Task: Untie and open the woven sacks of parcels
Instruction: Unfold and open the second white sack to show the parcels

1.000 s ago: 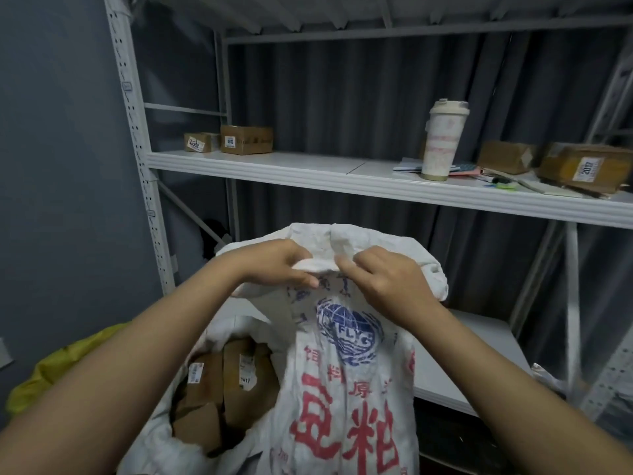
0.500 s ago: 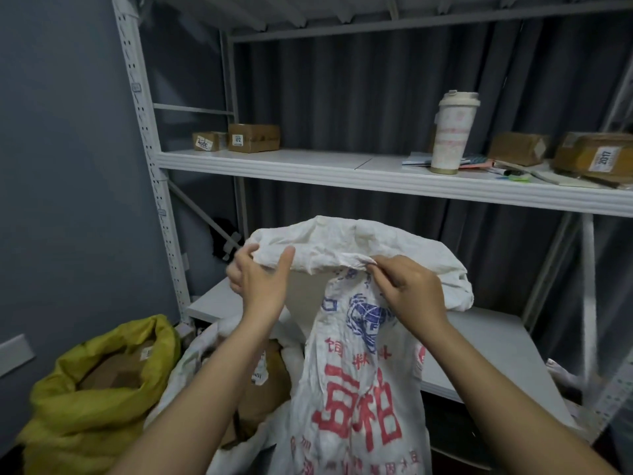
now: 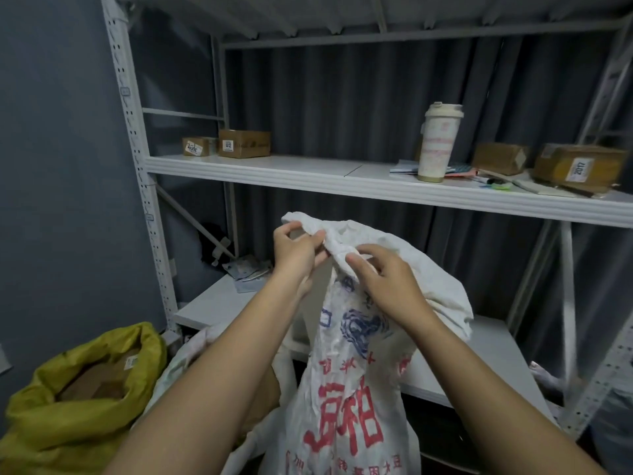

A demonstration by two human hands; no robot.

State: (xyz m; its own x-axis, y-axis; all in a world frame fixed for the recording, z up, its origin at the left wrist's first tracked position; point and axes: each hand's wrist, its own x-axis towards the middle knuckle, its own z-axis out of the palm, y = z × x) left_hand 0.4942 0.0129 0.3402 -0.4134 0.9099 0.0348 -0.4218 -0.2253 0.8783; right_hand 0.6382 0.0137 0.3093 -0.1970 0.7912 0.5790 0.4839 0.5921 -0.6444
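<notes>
A white woven sack (image 3: 346, 389) with red and blue print stands upright in front of me, its top bunched and folded over. My left hand (image 3: 296, 252) pinches the left part of the crumpled top edge between thumb and fingers. My right hand (image 3: 383, 282) rests its fingers on the bunched fabric just right of that, gripping it. No tie or cord shows on the neck. Behind my left arm sits a second white sack (image 3: 191, 351), open, with brown parcels inside, mostly hidden.
A yellow sack (image 3: 68, 423) with brown parcels stands open at lower left. The white metal rack's upper shelf (image 3: 308, 174) carries two small boxes (image 3: 243, 144), a tall cup (image 3: 438, 142), papers and more boxes (image 3: 579, 166). A lower shelf (image 3: 496, 358) lies behind the sack.
My hands came closer together at the sack's top. The left hand shifted right and up along the folded edge; the right hand moved left onto the bunched fabric. The view tilted.
</notes>
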